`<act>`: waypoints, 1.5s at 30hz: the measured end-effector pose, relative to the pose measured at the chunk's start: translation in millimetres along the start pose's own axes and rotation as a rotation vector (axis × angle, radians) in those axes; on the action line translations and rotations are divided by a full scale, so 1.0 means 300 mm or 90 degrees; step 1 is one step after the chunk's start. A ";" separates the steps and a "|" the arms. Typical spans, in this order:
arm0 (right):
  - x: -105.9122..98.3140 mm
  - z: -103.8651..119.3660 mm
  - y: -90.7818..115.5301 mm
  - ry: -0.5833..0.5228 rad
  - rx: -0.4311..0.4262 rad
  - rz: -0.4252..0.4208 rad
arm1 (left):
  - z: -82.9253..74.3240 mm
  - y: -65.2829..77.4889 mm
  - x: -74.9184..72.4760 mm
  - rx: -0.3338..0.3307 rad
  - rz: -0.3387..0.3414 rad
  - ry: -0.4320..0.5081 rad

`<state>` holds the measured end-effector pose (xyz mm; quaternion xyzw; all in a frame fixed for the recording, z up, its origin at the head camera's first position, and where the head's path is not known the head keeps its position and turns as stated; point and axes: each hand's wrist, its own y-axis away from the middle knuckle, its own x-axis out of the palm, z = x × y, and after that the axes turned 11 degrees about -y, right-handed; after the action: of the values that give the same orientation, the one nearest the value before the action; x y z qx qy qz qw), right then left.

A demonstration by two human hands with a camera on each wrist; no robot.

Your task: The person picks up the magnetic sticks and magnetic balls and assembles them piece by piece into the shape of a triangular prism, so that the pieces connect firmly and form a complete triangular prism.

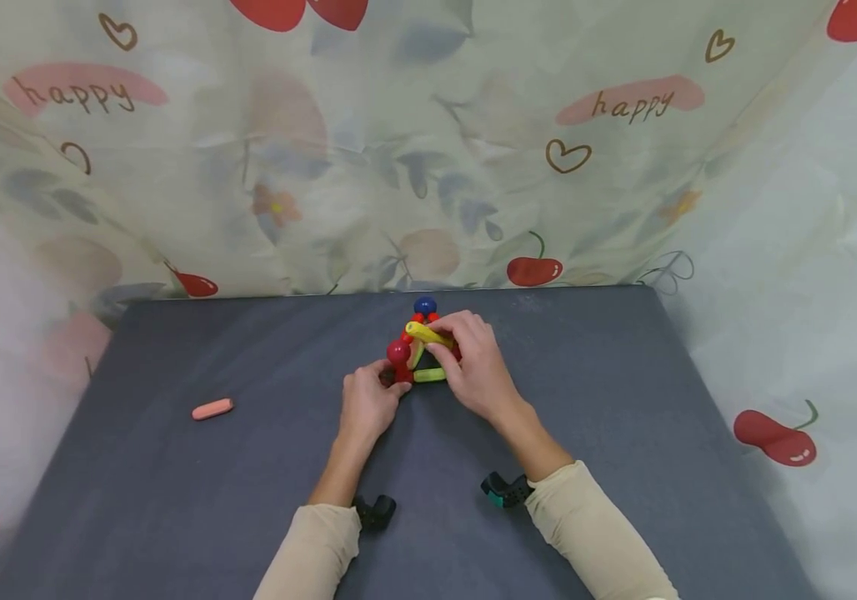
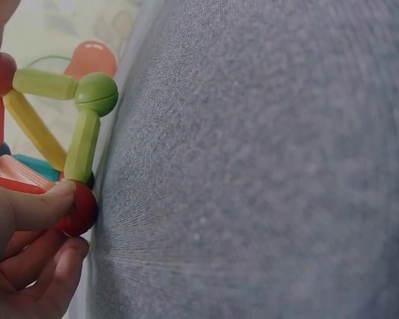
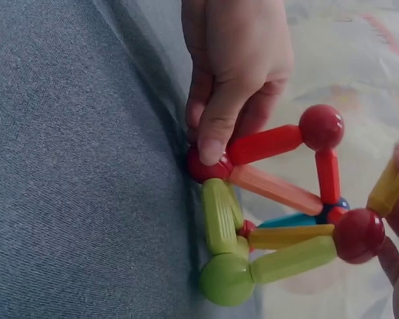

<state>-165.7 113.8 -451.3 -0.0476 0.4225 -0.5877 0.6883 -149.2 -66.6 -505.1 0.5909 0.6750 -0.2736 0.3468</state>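
Note:
A frame of coloured sticks and balls stands near the table's back edge, topped by a blue ball (image 1: 425, 306) at the far end. My left hand (image 1: 370, 402) pinches a red ball (image 2: 82, 207) at its lower left corner, thumb on top. Between thumb and fingers, my right hand (image 1: 477, 367) holds a yellow stick (image 1: 428, 335) above the frame. In the right wrist view, that stick's end appears to meet another red ball (image 3: 359, 236). Light green sticks (image 3: 292, 259) join a green ball (image 3: 227, 279) low on the near side.
One loose pink stick (image 1: 212, 409) lies on the dark grey table (image 1: 173, 500), well to the left. Behind the frame, a patterned cloth (image 1: 368, 217) hangs along the back edge. Black wrist devices (image 1: 506, 490) sit below both hands.

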 end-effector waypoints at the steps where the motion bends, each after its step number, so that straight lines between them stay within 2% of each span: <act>1: -0.004 0.002 0.000 -0.019 0.020 -0.002 | -0.001 0.001 -0.002 0.000 -0.001 0.001; 5: -0.029 0.007 0.002 -0.071 0.103 -0.022 | -0.005 0.001 -0.004 0.000 -0.002 0.006; 10: -0.046 -0.008 -0.002 -0.104 0.155 -0.054 | -0.004 0.004 -0.004 0.002 -0.010 0.006; 15: -0.063 -0.034 -0.016 -0.241 0.210 -0.153 | 0.003 0.008 0.002 0.005 -0.013 0.002; 18: -0.076 -0.032 -0.023 -0.256 0.198 -0.192 | 0.007 0.011 0.005 0.005 -0.012 0.005; 21: -0.072 -0.008 -0.026 -0.204 0.147 -0.150 | 0.011 0.012 0.004 0.004 -0.012 0.007; 24: -0.046 0.020 -0.020 -0.160 0.094 -0.065 | 0.012 0.008 0.001 0.001 -0.013 0.006; 28: 0.000 0.021 0.002 -0.096 0.069 0.011 | 0.010 0.005 0.002 0.002 -0.008 0.006; 34: 0.040 -0.014 0.035 0.085 0.027 0.052 | 0.009 0.007 0.003 0.012 -0.003 0.001; 37: 0.047 -0.031 0.047 0.172 0.031 0.068 | 0.008 0.008 0.002 0.010 -0.005 0.001; 45: 0.074 -0.041 0.050 0.318 0.023 0.076 | 0.007 0.011 0.006 0.013 -0.009 0.006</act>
<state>-163.2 104.8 -479.3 0.1366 0.5710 -0.5473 0.5964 -145.9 -66.6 -507.7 0.5907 0.6781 -0.2803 0.3357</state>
